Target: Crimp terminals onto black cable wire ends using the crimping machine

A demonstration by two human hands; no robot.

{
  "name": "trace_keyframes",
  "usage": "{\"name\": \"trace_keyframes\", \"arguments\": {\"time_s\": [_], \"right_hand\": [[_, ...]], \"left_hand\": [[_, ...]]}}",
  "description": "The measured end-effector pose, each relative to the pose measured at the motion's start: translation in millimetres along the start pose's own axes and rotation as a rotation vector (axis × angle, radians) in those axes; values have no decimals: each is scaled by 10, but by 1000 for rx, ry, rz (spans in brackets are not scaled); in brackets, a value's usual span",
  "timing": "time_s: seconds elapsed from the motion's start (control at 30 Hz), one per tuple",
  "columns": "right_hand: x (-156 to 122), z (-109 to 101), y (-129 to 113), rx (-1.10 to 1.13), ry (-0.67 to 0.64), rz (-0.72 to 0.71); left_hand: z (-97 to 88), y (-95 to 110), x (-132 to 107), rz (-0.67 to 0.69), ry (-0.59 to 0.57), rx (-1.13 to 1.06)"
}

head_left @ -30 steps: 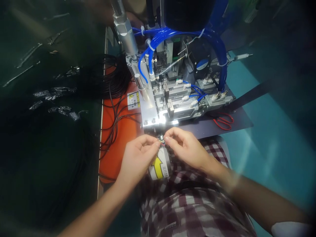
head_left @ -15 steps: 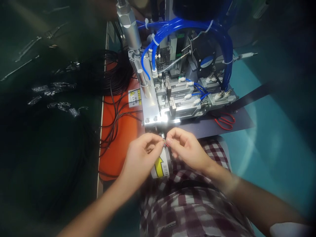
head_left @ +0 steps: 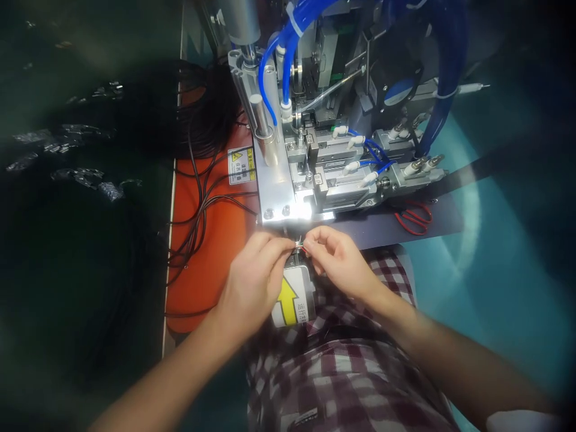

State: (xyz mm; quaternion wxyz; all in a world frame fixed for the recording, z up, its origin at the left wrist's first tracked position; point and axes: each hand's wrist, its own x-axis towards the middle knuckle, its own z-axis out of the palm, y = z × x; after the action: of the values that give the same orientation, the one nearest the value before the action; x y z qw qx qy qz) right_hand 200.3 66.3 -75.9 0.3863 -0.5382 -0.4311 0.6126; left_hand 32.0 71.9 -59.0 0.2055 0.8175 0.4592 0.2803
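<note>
Both hands have edged closer to the machine's front edge. The left hand and right hand pinch the 2 sides of a small wire end, just below that edge, so the fine fingertip work looks ongoing.

Bright centre, dark vignetted edges.
Glare flares off the metal plate; the corners fall to blurred, murky shadow, with slight wide-angle warping.

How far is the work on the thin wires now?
Done: nothing visibly finished. In hand: left hand and right hand pinch the small wire ends together before the machine. Left: the black cables on the orange mat look untouched.
</note>
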Motion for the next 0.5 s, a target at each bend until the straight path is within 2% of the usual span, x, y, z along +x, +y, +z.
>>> {"name": "trace_keyframes", "arguments": {"time_s": [0.27, 0.5], "right_hand": [[3, 10, 27, -20, 5, 9], [1, 9, 42, -42, 22, 16]], "left_hand": [[10, -12, -23, 44, 10, 48], [37, -61, -22, 59, 17, 5]]}}
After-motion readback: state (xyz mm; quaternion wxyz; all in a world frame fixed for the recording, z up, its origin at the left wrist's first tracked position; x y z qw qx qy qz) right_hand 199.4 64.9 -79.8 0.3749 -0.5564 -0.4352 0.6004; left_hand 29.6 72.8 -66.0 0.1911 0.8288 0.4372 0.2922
